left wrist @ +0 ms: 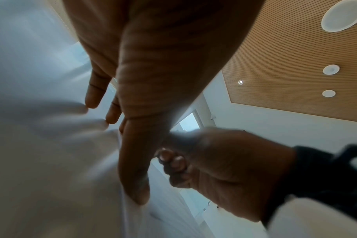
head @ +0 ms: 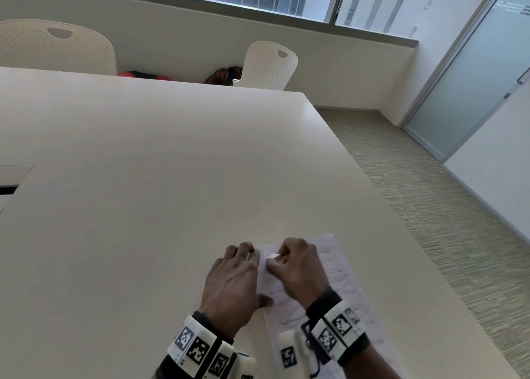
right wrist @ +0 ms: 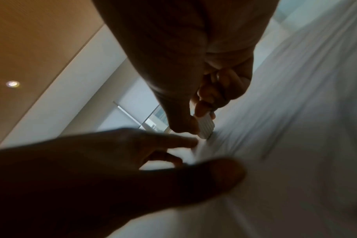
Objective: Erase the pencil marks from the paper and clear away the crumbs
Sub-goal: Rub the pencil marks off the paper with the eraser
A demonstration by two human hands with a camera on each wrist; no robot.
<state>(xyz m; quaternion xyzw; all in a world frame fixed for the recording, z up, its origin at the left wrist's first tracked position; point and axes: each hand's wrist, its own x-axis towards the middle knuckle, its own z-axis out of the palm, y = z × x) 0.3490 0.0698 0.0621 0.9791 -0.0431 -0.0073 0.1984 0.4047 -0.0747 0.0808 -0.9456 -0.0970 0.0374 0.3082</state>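
The sheet of paper [head: 329,286] lies near the right edge of the bench [head: 172,163], close to the person, with pencil marks [head: 332,264] visible across it. The right hand [head: 298,264] pinches a small white eraser [head: 272,256] between thumb and curled fingers [right wrist: 204,107], its end touching the paper's far left corner. The left hand [head: 235,281] lies flat with fingers spread, pressing the paper's left edge. To erase well, I judge short strokes running away from the pinned edge are best, so the sheet does not buckle. Crumbs are too small to make out.
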